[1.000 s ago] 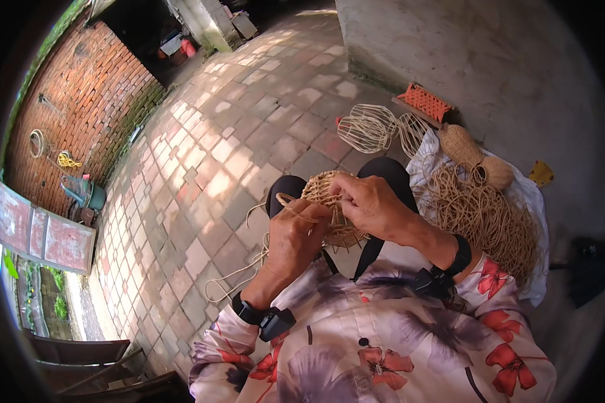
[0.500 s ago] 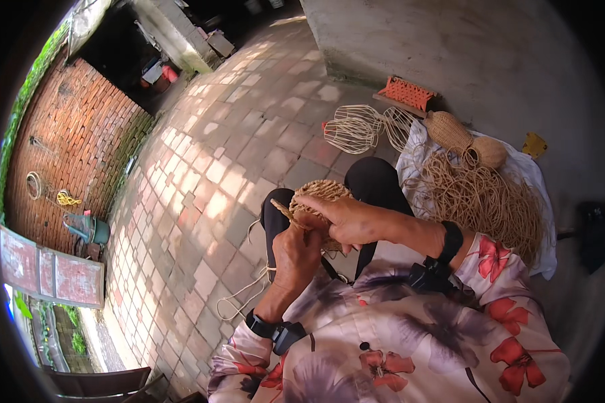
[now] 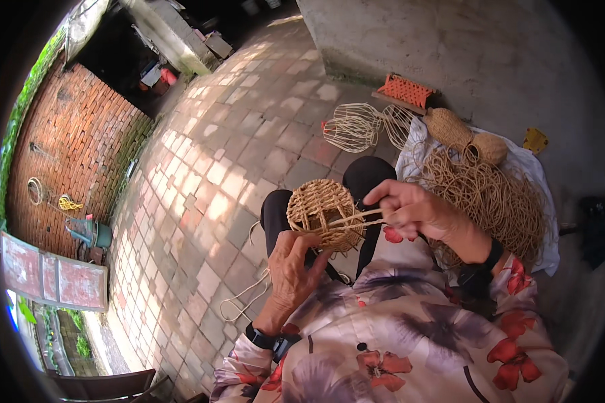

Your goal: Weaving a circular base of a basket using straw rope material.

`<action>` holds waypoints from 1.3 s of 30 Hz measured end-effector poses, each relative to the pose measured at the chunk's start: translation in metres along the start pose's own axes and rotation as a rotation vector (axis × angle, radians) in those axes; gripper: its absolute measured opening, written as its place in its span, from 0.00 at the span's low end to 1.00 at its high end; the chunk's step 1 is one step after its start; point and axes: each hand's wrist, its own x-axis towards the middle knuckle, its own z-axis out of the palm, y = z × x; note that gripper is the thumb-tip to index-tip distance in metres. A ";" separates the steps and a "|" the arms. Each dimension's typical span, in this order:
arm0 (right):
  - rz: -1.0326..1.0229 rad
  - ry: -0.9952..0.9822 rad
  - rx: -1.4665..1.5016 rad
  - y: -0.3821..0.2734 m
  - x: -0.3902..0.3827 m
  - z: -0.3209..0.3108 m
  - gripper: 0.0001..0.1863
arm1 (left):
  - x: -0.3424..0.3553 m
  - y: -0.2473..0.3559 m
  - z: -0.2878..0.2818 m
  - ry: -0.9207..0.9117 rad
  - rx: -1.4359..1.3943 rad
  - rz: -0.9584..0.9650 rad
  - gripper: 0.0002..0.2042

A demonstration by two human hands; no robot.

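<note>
A small round basket (image 3: pixel 320 195) of tan twisted cord rests on my lap between my knees, its woven base facing up. With fingers and thumb, my left hand (image 3: pixel 292 272) grips the basket's near left edge; the fingertips are partly hidden. Off the basket's right side, my right hand (image 3: pixel 413 211) is closed on a strand of cord (image 3: pixel 359 220), which it holds taut from the weave. Part of the basket's near side shows open gaps between the ribs. A loose cord tail (image 3: pixel 238 305) hangs to the left of my leg.
On my right, a heap of loose cord (image 3: pixel 480 201) lies on a white cloth (image 3: pixel 550 235), with finished woven vessels (image 3: pixel 448 127) behind it. Bare wire frames (image 3: pixel 351 127) and an orange woven stool (image 3: pixel 407 91) stand near the wall. Paving stones cover the ground.
My right hand has moved right, off the basket, drawing the cord out. My left hand has shifted down to the basket's near edge, and the basket's base has come into view.
</note>
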 end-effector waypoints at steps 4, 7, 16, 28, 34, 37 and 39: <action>-0.044 0.186 -0.089 -0.005 -0.061 -0.071 0.23 | 0.002 0.000 -0.001 -0.036 0.084 0.164 0.13; -0.116 0.338 -0.004 0.011 -0.072 -0.106 0.21 | 0.007 0.006 0.000 -0.071 0.138 0.157 0.15; -0.673 0.367 -1.671 0.009 0.021 0.006 0.16 | 0.019 0.008 0.009 -0.083 0.310 0.273 0.18; 0.032 0.949 -1.018 0.079 -0.168 -0.299 0.17 | -0.021 -0.039 -0.032 0.166 0.234 0.019 0.11; -0.534 0.626 -1.463 0.031 -0.010 -0.078 0.17 | -0.034 -0.026 -0.016 0.131 0.137 -0.001 0.07; -0.504 0.260 -1.381 0.033 0.027 -0.020 0.12 | -0.025 -0.022 -0.012 0.110 0.114 0.014 0.07; -0.495 0.144 -1.175 0.041 0.041 -0.013 0.12 | -0.025 -0.022 -0.010 0.105 0.110 0.019 0.06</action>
